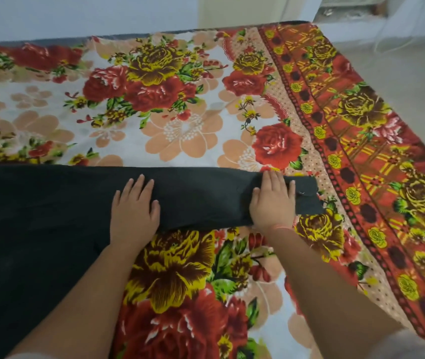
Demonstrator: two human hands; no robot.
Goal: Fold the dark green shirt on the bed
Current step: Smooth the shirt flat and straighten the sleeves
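The dark green shirt lies spread on the bed, its wide body filling the space to the left of the left hand and reaching the lower left edge of view. A long sleeve runs from under the left hand to just beyond the right hand, ending in a squared cuff immediately to the right of that hand's fingers.

Both hands rest flat on the cloth, palms down. The left hand has its fingers straight and slightly spread, holding nothing, pressing on the fabric where the sleeve meets the body. The right hand lies with fingers straight and close together, pressing the sleeve near its end; it grips nothing. A thin reddish thread circles the right wrist.

Beneath the hands and ahead of them stretches a floral bedsheet with red and yellow roses; to the right of the right hand runs its red patterned border.
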